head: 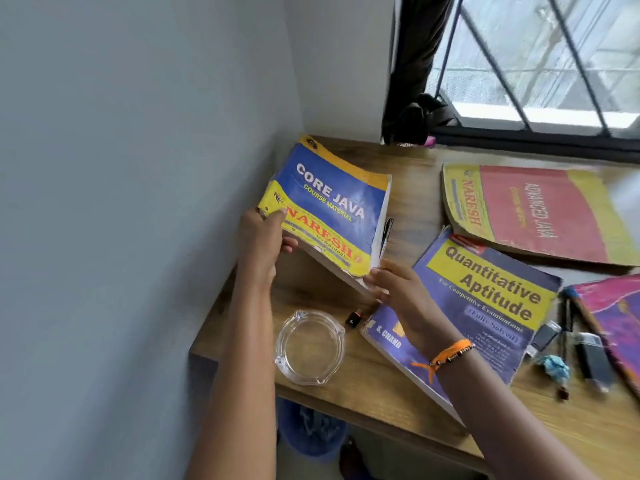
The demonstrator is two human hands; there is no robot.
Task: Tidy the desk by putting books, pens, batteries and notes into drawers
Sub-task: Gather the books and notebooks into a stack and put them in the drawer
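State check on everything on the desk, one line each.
Core Java book: tilted up off the desk, held by left hand and right hand.
Quantitative Aptitude book: flat, closed.
Red Java book: flat, closed.
Glass ashtray: upright, empty.
Pens: lying loose.

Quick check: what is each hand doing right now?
Left hand: closed on the left edge of the Core Java book, which is tilted up off the desk.
Right hand: gripping the same book's lower right corner.
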